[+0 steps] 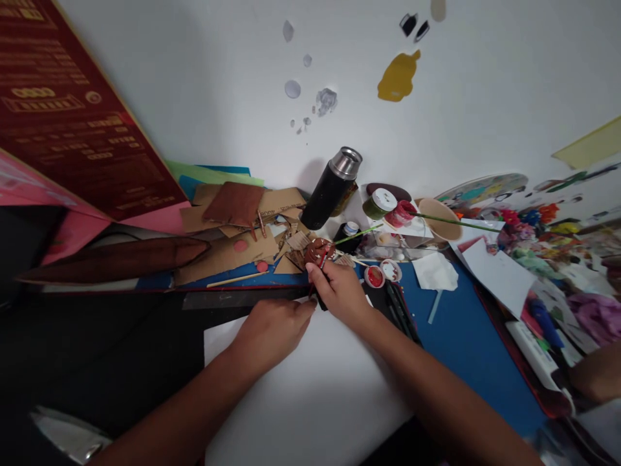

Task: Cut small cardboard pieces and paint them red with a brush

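Observation:
My right hand [342,291] is closed around a thin red brush-like stick [323,260], which points up. Just beyond its fingers is a round brown thing [317,248] with white specks. My left hand [274,330] is closed too, its fingertips pinched close to the right hand; what they hold is too small and dark to name. Both hands are over the top edge of a white sheet of paper [310,395]. Right of my right hand stand a small pot of red paint [374,277] and a smeared white lid [391,271].
Behind the hands are a black thermos [324,197], cardboard scraps [228,255], a green-sided jar [379,204] and a red jar [400,213] with a long green stick. Black pens [400,310] and a white tissue [435,270] lie to the right. A long brown shape [116,261] lies left.

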A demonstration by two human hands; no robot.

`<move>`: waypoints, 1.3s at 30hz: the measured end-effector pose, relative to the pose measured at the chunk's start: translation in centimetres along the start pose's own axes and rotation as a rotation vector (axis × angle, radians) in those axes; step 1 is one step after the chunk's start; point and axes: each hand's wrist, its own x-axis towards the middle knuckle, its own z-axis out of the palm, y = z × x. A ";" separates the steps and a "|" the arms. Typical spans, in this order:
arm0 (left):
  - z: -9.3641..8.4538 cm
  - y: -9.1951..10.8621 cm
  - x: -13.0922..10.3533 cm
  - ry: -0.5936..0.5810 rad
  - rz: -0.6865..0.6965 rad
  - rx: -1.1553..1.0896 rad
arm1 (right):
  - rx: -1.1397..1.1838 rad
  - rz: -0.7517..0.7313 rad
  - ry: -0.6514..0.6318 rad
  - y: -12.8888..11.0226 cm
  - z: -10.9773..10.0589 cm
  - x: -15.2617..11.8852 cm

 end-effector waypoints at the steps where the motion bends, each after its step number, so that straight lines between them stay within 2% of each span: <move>1: 0.0 0.0 0.0 0.002 0.001 0.005 | 0.023 0.021 0.009 0.1 0.0 0.0; 10: 0.1 -0.1 -0.2 0.037 0.002 0.012 | 0.287 0.259 0.012 1.4 0.6 -0.7; 19: 0.6 -0.3 -0.3 0.107 0.017 0.015 | 0.385 0.290 0.068 1.9 0.4 -0.9; 24: 0.6 -0.3 -0.4 0.126 0.021 0.009 | 0.417 0.309 0.103 2.4 0.4 -2.0; 28: 0.4 -0.3 -0.5 0.118 0.023 0.002 | 0.635 0.387 0.227 2.2 0.5 -3.4; 33: 0.1 -0.2 -0.6 0.092 0.020 -0.015 | 0.871 0.479 0.447 2.3 0.2 -4.1; 36: -0.1 -0.2 -0.7 0.067 0.006 -0.010 | 0.950 0.477 0.510 2.9 0.1 -4.0; 39: -0.4 -0.1 -0.5 0.029 0.003 0.001 | 1.024 0.483 0.521 3.4 0.1 -4.1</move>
